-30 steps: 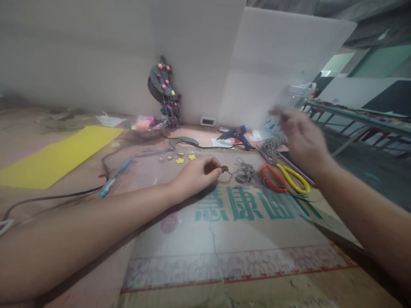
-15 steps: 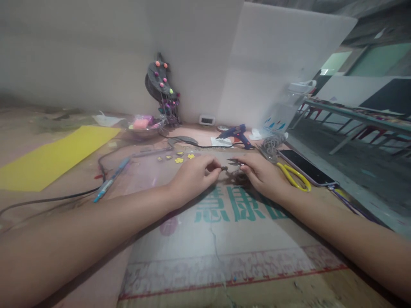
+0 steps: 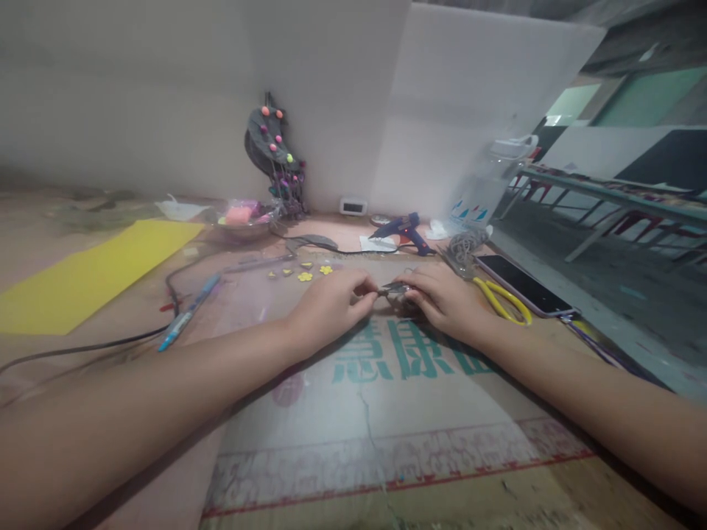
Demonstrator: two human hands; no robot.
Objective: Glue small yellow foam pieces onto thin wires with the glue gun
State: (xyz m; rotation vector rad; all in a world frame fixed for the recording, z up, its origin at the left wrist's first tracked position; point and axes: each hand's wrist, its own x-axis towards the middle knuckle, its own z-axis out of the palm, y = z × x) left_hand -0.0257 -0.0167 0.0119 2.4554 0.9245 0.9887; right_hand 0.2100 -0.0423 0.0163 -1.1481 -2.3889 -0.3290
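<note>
My left hand (image 3: 336,302) pinches a small dark greyish piece (image 3: 382,293), perhaps yarn or cord, between thumb and index finger. Opposite it, my right hand (image 3: 445,298) grips a pair of scissors (image 3: 394,288) near the blades, which point left and reach the piece at my left fingertips. Yellow loop handles (image 3: 504,300), seemingly of the same scissors, stick out beyond my right hand. Brownish strands hang beneath the blades, too blurred to make out. Both forearms rest low over a table covering printed with green characters (image 3: 361,361).
Small yellow flower pieces (image 3: 305,277) lie beyond my left hand. Behind are a blue glue gun (image 3: 406,232), a grey yarn ball (image 3: 465,246) and a bowl (image 3: 243,230). A phone (image 3: 524,285) lies right; a blue pen (image 3: 188,313) and yellow sheet (image 3: 99,276) lie left.
The scissor blades have moved left, from a gap away up to the small piece in my left fingers. My left hand keeps its pinch. The view has shifted slightly.
</note>
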